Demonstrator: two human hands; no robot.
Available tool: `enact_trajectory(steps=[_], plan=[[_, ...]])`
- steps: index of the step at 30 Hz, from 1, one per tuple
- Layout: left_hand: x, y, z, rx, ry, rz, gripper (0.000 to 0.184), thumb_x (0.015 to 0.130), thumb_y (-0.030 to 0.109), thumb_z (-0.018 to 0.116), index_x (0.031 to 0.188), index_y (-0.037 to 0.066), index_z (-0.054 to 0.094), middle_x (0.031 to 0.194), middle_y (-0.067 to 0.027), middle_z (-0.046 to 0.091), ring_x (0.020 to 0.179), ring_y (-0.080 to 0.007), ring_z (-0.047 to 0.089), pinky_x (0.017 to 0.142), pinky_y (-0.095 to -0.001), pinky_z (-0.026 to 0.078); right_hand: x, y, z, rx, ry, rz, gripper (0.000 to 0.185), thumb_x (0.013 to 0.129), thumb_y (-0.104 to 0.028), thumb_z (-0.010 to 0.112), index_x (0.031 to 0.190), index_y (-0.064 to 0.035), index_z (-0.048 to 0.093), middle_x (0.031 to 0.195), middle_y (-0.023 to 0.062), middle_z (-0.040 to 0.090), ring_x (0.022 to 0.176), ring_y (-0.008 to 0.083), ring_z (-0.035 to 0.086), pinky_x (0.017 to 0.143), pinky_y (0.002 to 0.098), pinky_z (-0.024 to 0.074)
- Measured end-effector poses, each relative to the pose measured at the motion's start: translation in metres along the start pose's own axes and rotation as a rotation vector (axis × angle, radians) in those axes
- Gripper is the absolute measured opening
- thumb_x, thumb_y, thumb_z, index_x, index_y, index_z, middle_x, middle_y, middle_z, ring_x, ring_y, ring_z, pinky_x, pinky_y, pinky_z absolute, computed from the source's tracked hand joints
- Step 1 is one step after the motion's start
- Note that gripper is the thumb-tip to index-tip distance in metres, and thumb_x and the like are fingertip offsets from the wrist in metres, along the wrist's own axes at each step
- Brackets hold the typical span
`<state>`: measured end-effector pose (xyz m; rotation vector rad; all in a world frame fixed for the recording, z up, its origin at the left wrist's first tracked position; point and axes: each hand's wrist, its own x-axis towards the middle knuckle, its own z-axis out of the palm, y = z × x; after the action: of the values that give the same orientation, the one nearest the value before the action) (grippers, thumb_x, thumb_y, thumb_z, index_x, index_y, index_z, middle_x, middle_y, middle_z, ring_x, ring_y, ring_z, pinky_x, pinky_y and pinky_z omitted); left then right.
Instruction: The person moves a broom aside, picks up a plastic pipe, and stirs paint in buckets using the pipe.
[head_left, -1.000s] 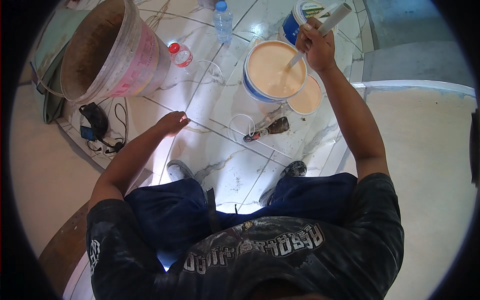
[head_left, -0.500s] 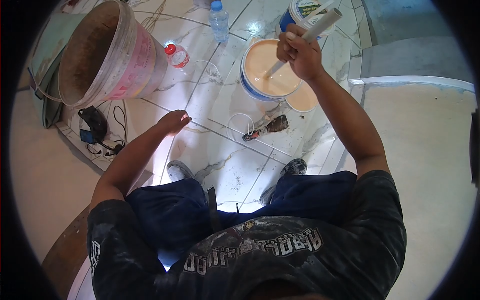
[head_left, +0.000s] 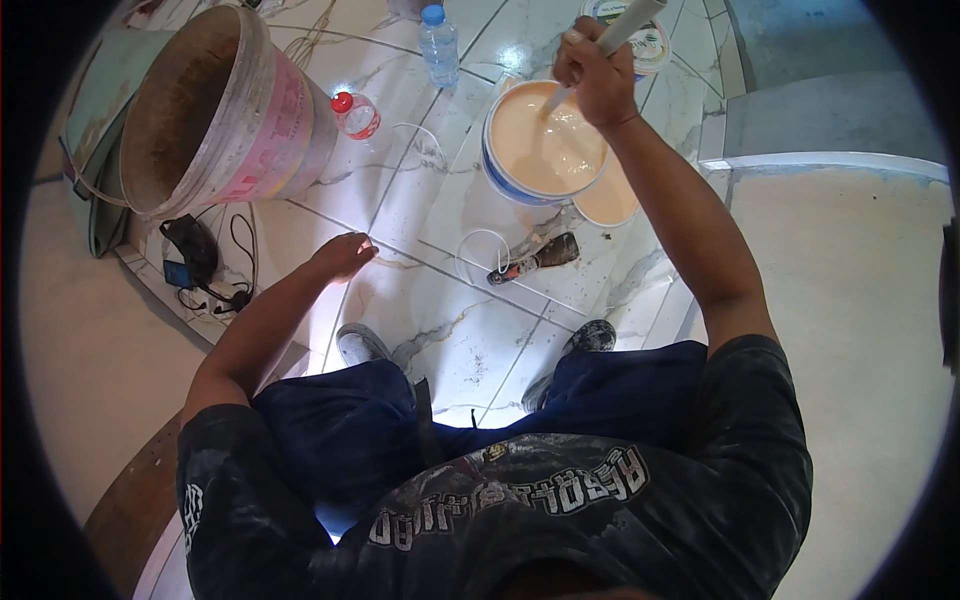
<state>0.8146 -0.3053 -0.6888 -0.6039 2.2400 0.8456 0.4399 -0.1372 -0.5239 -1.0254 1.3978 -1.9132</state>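
Observation:
My right hand (head_left: 603, 85) is wrapped round a white pipe (head_left: 632, 22) that slants down into a bucket of peach-coloured paint (head_left: 535, 140). The pipe's lower end dips into the paint, where swirl marks show on the surface. My left hand (head_left: 345, 257) hangs over the floor tiles with loosely bent fingers slightly apart and nothing visible in them. A scraper (head_left: 540, 258) with a worn, dirty blade lies on the floor between the hands. Against the paint bucket's lower right rests a round lid (head_left: 610, 197) coated in the same peach colour.
A large stained bucket (head_left: 255, 130) leans at the left, beside a small red-capped bottle (head_left: 355, 115). A blue-capped water bottle (head_left: 438, 48) stands further back. Behind my right hand is a labelled tub (head_left: 650, 45). A black pouch (head_left: 190, 247) and cables lie at left.
My right hand has moved the pipe slightly up and away through the paint, shifting its dipped end. My left hand has shifted slightly down and left, its fingers loosening.

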Motion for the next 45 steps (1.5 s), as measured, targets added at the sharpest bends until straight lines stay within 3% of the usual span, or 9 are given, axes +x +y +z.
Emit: enact_trajectory(steps=[3,11,13,21,27,29,37,39,45], plan=[[0.003,0.004,-0.001,0.001,0.007,0.015,0.038,0.093,0.037,0.048,0.106,0.002,0.058,0.106,-0.0176,0.061,0.102,-0.0307,0.058,0.088,-0.0394,0.044,-0.008,0.001,0.009,0.104,-0.019,0.048,0.028,0.085,-0.013,0.054,0.062,-0.0083,0.039,0.054,0.0000,0.038,0.046,0.0081,0.035,0.044,0.0249,0.0290],[0.010,0.011,-0.006,-0.007,0.036,0.041,0.042,0.093,0.040,0.045,0.106,0.003,0.059,0.108,-0.0160,0.061,0.104,-0.0301,0.057,0.089,-0.0387,0.044,-0.034,-0.014,-0.018,0.243,-0.161,0.184,0.025,0.086,-0.015,0.051,0.065,-0.0074,0.040,0.054,0.0017,0.040,0.044,0.0094,0.034,0.044,0.0254,0.0290],[0.008,0.013,-0.008,-0.011,0.023,0.010,0.042,0.093,0.040,0.045,0.105,0.003,0.059,0.107,-0.0162,0.061,0.104,-0.0301,0.057,0.089,-0.0384,0.044,-0.029,-0.020,-0.025,0.035,-0.105,0.150,0.027,0.089,-0.020,0.046,0.067,-0.0080,0.039,0.054,-0.0001,0.033,0.044,0.0094,0.031,0.044,0.0250,0.0277],[0.001,0.000,0.000,0.000,0.014,0.022,0.038,0.093,0.036,0.047,0.105,0.002,0.059,0.105,-0.0179,0.061,0.102,-0.0309,0.058,0.087,-0.0394,0.044,0.002,-0.004,-0.018,-0.028,0.102,-0.025,0.026,0.088,-0.012,0.047,0.064,-0.0092,0.036,0.053,0.0006,0.036,0.043,0.0096,0.033,0.043,0.0257,0.0284],[0.002,0.002,0.000,0.002,0.007,0.009,0.039,0.093,0.037,0.048,0.106,0.002,0.059,0.105,-0.0181,0.062,0.101,-0.0308,0.058,0.087,-0.0394,0.045,-0.003,0.003,0.012,0.069,-0.017,0.012,0.024,0.088,-0.012,0.045,0.065,-0.0089,0.036,0.054,0.0007,0.035,0.046,0.0100,0.033,0.046,0.0264,0.0298],[0.002,0.007,-0.002,-0.004,0.009,0.008,0.039,0.093,0.037,0.047,0.105,0.002,0.059,0.105,-0.0180,0.061,0.102,-0.0306,0.058,0.087,-0.0394,0.044,-0.009,0.004,0.014,0.198,-0.070,0.068,0.027,0.086,-0.014,0.052,0.064,-0.0092,0.037,0.054,-0.0004,0.036,0.046,0.0083,0.033,0.045,0.0251,0.0287],[0.006,0.012,-0.010,-0.006,0.005,0.012,0.043,0.093,0.041,0.044,0.107,0.003,0.058,0.111,-0.0160,0.059,0.107,-0.0300,0.055,0.091,-0.0386,0.043,-0.028,-0.017,-0.017,0.227,-0.133,0.194,0.026,0.088,-0.016,0.048,0.065,-0.0092,0.036,0.055,0.0006,0.035,0.045,0.0099,0.034,0.044,0.0260,0.0281],[0.006,0.010,-0.008,-0.010,-0.001,0.008,0.043,0.093,0.041,0.044,0.107,0.003,0.058,0.111,-0.0161,0.059,0.107,-0.0300,0.055,0.091,-0.0386,0.043,-0.022,-0.019,-0.024,0.025,-0.020,0.136,0.026,0.090,-0.018,0.044,0.067,-0.0083,0.038,0.054,-0.0002,0.033,0.044,0.0093,0.030,0.044,0.0249,0.0281],[0.000,0.000,-0.002,-0.011,0.004,-0.004,0.042,0.093,0.041,0.045,0.105,0.003,0.059,0.108,-0.0166,0.061,0.104,-0.0307,0.056,0.089,-0.0392,0.044,0.001,-0.006,-0.024,-0.024,0.101,0.021,0.024,0.088,-0.012,0.046,0.066,-0.0086,0.038,0.053,0.0004,0.036,0.044,0.0092,0.034,0.044,0.0253,0.0304]])
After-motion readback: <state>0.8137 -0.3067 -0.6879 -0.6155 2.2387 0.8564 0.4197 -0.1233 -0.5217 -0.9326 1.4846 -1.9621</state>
